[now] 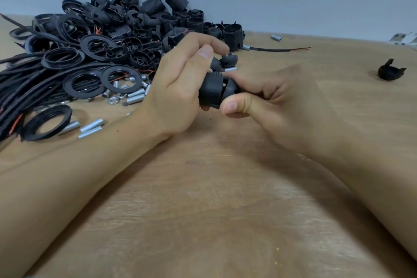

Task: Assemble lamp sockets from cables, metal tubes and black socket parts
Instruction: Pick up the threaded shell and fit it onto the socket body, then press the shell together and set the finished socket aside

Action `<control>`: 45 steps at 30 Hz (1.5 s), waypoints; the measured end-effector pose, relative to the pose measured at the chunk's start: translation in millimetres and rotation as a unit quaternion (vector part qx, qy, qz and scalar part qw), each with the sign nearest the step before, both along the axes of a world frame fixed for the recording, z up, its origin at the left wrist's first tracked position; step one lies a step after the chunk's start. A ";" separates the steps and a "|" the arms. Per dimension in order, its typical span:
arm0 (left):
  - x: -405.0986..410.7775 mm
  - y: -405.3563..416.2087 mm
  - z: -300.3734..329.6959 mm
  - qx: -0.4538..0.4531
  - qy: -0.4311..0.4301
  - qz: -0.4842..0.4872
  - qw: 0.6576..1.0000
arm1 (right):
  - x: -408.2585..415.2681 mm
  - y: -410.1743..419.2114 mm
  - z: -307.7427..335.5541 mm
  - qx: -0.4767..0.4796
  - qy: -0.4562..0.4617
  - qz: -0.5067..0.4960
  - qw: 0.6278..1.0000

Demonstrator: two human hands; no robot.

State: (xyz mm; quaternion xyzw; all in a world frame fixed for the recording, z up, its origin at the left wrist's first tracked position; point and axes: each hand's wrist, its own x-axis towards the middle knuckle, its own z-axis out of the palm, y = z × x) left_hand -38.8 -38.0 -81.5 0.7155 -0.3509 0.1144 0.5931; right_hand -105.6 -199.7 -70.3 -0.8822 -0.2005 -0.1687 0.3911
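Above the middle of the wooden table [214, 198], both hands meet on a black socket body [213, 91]. My left hand [180, 88] curls round its ribbed end, and its upper fingers also hold a small black cap with a short metal tube [229, 64] sticking out. My right hand [277, 106] pinches the socket's rounded end between thumb and fingers. How the parts join inside the hands is hidden.
A big heap of black socket parts [140, 22] and rings lies at the back left, with black cables [20, 83] beside it. Metal tubes and nuts [133, 95] are scattered near the heap. A loose black cap [391, 71] lies at the right, a cable [275, 49] behind the hands.
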 end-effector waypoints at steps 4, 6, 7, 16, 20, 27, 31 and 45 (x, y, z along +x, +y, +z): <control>0.4 1.9 -3.5 0.024 -0.005 -0.003 1.000 | 2.2 0.7 -1.3 -0.008 0.017 0.011 1.000; -1.2 0.5 -5.1 0.029 -0.008 -0.002 1.000 | 2.7 0.1 -2.4 -0.025 0.006 0.013 1.000; -0.8 -0.8 -5.6 0.020 -0.007 0.011 1.000 | 3.6 0.2 -2.7 -0.019 0.010 0.010 1.000; 4.0 0.7 -0.7 0.088 -0.086 0.134 0.983 | 16.6 -7.0 -1.1 -0.056 -0.015 -0.050 0.997; 38.9 32.7 5.5 0.227 -0.140 0.343 0.901 | 24.5 -24.3 -2.2 -0.023 0.010 -0.142 0.990; 68.8 62.9 -0.6 0.433 -0.049 0.397 0.808 | 25.5 -20.7 -9.1 -0.072 0.038 -0.110 0.991; 68.3 58.9 1.0 0.418 -0.057 0.415 0.806 | 26.0 -21.5 -8.9 -0.074 0.042 -0.096 0.992; 62.9 69.3 13.7 0.340 0.036 0.222 0.913 | 27.9 -27.2 -9.4 -0.070 0.042 -0.104 0.991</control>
